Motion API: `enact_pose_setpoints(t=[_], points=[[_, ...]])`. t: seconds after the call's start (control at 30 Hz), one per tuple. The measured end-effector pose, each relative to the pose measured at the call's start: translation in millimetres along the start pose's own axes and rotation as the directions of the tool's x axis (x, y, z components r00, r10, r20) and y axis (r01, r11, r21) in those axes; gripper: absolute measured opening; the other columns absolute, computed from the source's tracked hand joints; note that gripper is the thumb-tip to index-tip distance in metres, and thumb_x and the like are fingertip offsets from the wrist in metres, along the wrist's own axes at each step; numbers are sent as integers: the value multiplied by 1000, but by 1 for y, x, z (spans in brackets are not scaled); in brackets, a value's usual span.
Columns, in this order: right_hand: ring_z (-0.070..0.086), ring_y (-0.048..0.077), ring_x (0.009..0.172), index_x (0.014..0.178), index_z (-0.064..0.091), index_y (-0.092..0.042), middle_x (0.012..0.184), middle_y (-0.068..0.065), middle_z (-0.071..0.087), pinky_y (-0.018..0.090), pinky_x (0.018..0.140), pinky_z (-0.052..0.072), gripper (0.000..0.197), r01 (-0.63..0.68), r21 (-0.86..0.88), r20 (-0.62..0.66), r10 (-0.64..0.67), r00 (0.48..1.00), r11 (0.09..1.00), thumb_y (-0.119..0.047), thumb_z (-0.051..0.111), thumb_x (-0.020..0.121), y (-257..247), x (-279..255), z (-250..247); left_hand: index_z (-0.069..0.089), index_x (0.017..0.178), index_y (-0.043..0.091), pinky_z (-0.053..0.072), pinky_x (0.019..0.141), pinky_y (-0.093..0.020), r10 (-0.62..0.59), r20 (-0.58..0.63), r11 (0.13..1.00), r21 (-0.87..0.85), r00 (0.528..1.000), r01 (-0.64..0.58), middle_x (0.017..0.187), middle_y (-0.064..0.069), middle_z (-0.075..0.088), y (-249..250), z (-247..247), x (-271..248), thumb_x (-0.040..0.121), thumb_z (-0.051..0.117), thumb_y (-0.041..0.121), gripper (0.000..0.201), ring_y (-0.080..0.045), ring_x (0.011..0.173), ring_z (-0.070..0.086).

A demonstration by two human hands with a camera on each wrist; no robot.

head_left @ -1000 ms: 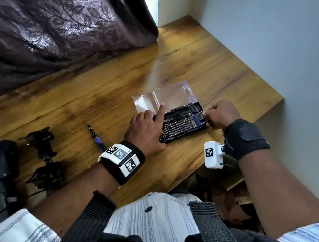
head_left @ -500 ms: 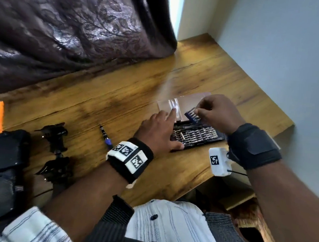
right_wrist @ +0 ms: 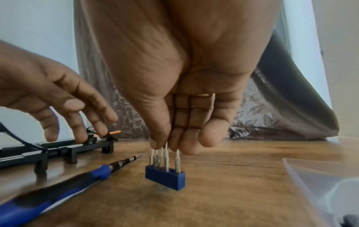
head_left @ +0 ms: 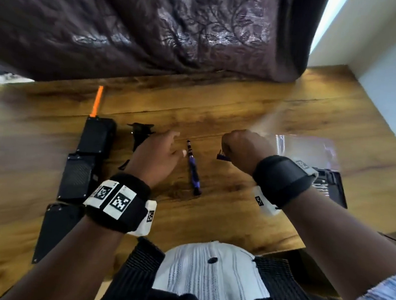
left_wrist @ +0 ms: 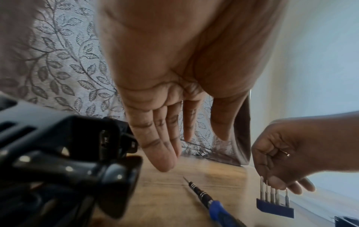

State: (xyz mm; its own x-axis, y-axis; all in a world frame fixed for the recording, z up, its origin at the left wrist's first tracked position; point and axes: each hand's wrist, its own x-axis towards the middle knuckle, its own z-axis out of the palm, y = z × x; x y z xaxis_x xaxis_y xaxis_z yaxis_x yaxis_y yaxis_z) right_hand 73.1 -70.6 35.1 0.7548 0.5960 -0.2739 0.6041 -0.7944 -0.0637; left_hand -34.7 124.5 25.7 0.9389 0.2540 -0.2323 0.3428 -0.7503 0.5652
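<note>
1. The right hand pinched the bits by their tops, with fingers and thumb clamped together on them.
2. The bits stood in a blue holder, which hung just over the table, to the right of the screwdriver.
3. The left hand hovered with fingers straight and a little apart, holding nothing, between the screwdriver and a black device.
4. An open bit case lay at the far right.

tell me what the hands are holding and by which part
The right hand pinches the blue bit holder by the upper ends of the metal bits standing in it. The left hand holds nothing, fingers straight, near the screwdriver.
</note>
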Motion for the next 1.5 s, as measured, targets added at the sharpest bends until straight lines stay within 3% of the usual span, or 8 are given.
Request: enact_pose_setpoints(t=[0.17, 0.43, 0.73, 0.87, 0.97, 1.13, 1.33, 1.5], points=[[64, 26, 81, 93, 62, -22, 94, 4, 66, 42, 74, 60, 10, 14, -7, 25, -14, 1000, 1000, -14, 56, 95, 0, 2, 11, 65, 116, 21, 54, 79, -34, -28, -11, 999, 40, 1000, 28, 98, 4, 70, 4, 8, 2, 99, 66, 41, 27, -14, 89, 66], [62, 21, 80, 92, 68, -21, 89, 0, 67, 31, 69, 53, 20, -20, 245, -120, 51, 992, 969, -38, 61, 96, 21, -9, 12, 61, 94, 13, 51, 71, -35, -88, 53, 955, 288, 995, 69, 88, -4, 66, 33, 31, 42, 101, 59, 49, 36, -22, 80, 63], [64, 19, 85, 96, 71, -17, 89, -1, 71, 35, 75, 55, 24, -156, 465, -163, 258, 952, 871, -41, 66, 94, 50, -54, 23, 65, 125, 5, 49, 85, -37, -147, 175, 852, 522, 973, 35, 126, -17, 68, 42, 41, 56, 106, 45, 17, 30, -35, 113, 66], [64, 16, 84, 95, 73, -18, 89, -4, 71, 31, 76, 52, 19, -161, 539, -174, 297, 939, 827, -36, 67, 93, 52, -63, 20, 63, 113, 7, 45, 77, -35, -85, 128, 923, 384, 988, 30, 109, -12, 69, 51, 25, 42, 108, 43, 26, 28, -30, 97, 65], [66, 10, 73, 91, 73, -20, 85, -8, 71, 27, 70, 51, 7, -119, 642, -152, 277, 949, 758, -24, 68, 93, 48, -64, 13, 57, 107, 14, 58, 81, -43, -41, 74, 999, 18, 996, 40, 93, -5, 69, 52, 12, 28, 109, 39, 31, 24, -24, 83, 69], [72, 20, 67, 96, 72, -13, 83, 4, 73, 37, 58, 58, 8, -8, 853, -151, 262, 953, 521, -9, 64, 95, 37, -65, -7, 60, 97, 20, 51, 70, -41, 41, 100, 830, -557, 994, 22, 81, -6, 58, 71, 1, -1, 109, 36, 17, 27, -22, 71, 57], [70, 25, 69, 106, 69, -6, 93, 17, 73, 42, 61, 57, 11, 216, 933, -297, 280, 913, 286, -6, 63, 97, 18, -69, -42, 60, 90, 21, 37, 57, -21, 290, 10, 785, -575, 957, -232, 66, 17, 53, 90, -6, -14, 106, 40, 53, 42, -1, 57, 45], [70, 26, 71, 109, 68, -4, 91, 14, 74, 42, 64, 57, 13, 281, 942, -322, 262, 910, 181, -9, 59, 100, 11, -73, -56, 58, 101, 15, 33, 49, -10, 400, -33, 736, -584, 916, -342, 62, 23, 54, 95, -7, -21, 111, 42, 31, 25, 2, 50, 46]])
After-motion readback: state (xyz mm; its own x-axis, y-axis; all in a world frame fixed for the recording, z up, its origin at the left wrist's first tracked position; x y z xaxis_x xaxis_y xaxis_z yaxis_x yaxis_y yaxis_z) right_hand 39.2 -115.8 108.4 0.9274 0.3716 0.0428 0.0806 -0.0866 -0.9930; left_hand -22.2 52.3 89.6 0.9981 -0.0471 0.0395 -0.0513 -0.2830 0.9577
